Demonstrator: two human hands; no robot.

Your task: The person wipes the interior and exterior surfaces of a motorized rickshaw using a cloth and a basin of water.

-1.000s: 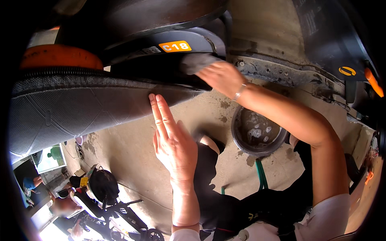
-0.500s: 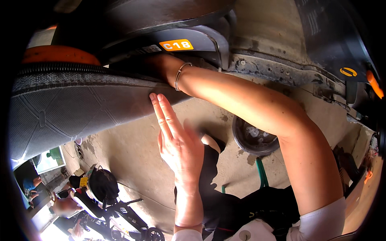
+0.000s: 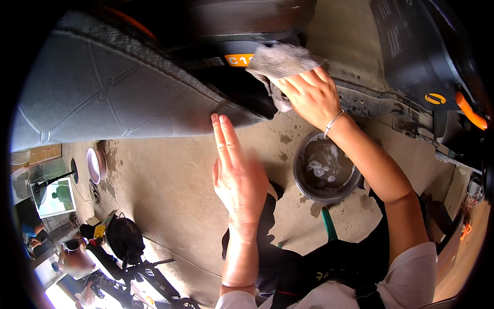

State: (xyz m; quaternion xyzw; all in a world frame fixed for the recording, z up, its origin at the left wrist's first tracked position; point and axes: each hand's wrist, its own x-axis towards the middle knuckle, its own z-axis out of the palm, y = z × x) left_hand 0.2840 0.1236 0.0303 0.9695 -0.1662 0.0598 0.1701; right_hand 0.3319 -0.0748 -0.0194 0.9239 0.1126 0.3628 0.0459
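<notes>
- Right hand point(image 3: 315, 98) has its grip closed on a bunched grey cloth point(image 3: 280, 61), back of the hand facing up.
- That cloth is up by the black panel point(image 3: 188, 63), hiding the right end of an orange label point(image 3: 236, 60). Can't tell from this angle if it's touching the panel.
- Left hand point(image 3: 239, 188) is pretty much flat, grip not wrapped round anything I can see: two straight fingertips against the lower edge of a big grey quilted pad point(image 3: 113, 100).
- Silver bracelet point(image 3: 333, 123) on the right wrist.
- Dark round basin point(image 3: 329, 198) of murky, sudsy water on the concrete floor point(image 3: 180, 206), just left of the right forearm.
- Lower left, well apart: a black-and-white two-wheeler point(image 3: 141, 278). Lilac tub point(image 3: 103, 167) farther up.
</notes>
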